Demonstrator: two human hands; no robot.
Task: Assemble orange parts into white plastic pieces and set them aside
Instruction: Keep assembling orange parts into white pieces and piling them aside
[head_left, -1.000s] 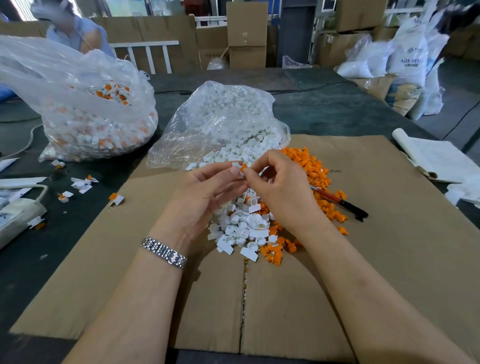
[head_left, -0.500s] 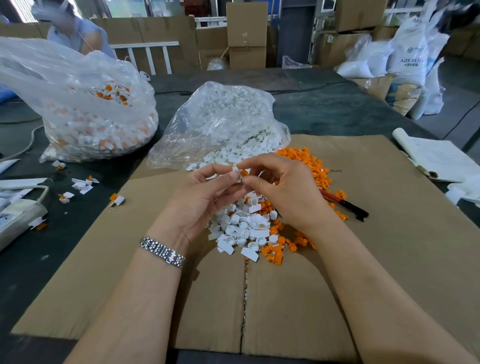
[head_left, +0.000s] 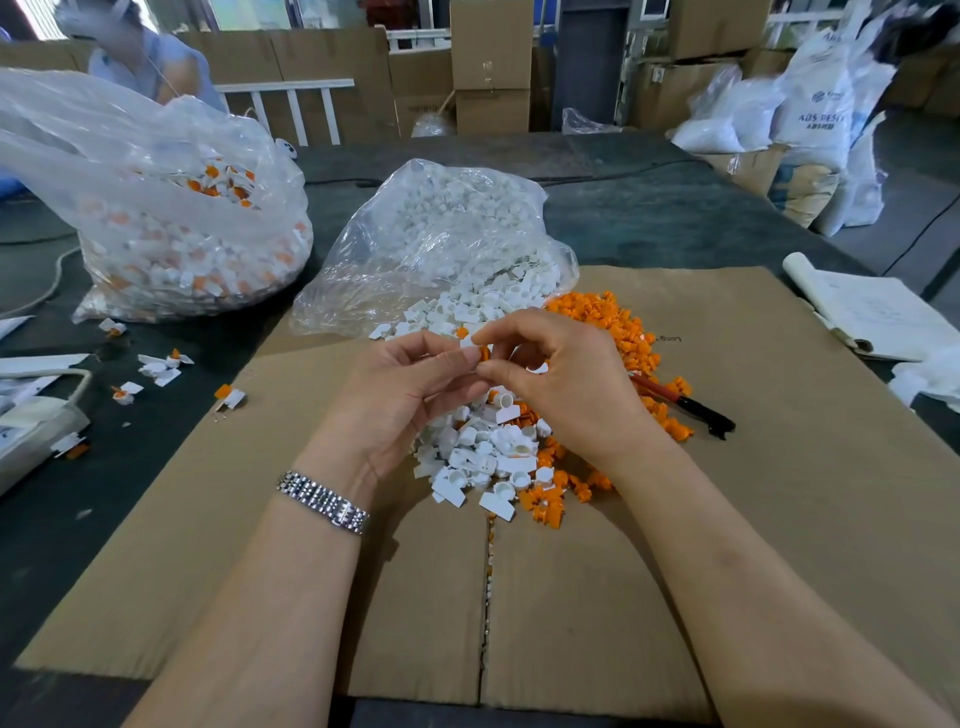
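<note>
— What lies around the hands?

— A flat sheet of cardboard (head_left: 779, 519) covers the dark surface (head_left: 649, 218). On it, under the hands, sits a heap of white pieces (head_left: 483, 457), with a heap of orange parts (head_left: 618, 332) touching it on the right. Behind them a clear bag of white pieces (head_left: 447, 244) lies open toward the heap. Far left stands a bigger clear bag (head_left: 171, 228) holding white and orange bits mixed together, and a few joined pieces (head_left: 161, 364) lie loose on the surface near it.

— And the hands themselves?

— The left hand (head_left: 400, 395) and the right hand (head_left: 566, 384) meet above the white heap. Fingers of both are curled in and pinch one small white piece (head_left: 469, 341) with an orange part (head_left: 484, 354) against it, between the fingertips.

— Is the orange part seated in the white piece?

— I cannot tell; the fingertips cover most of both.

— Anything in the way?

— The right hand hides the near end of a red-and-black tool (head_left: 691, 408) lying across the orange heap. The wrists cover the middle of both heaps. A metal watch (head_left: 324, 501) is on the left wrist.

— What else?

— An open notebook (head_left: 872, 312) at the right edge, a white device (head_left: 31, 436) cut off at the left edge, a person (head_left: 140, 57) at the far side, blurred, and boxes (head_left: 491, 57) and sacks (head_left: 821, 119) behind.
</note>
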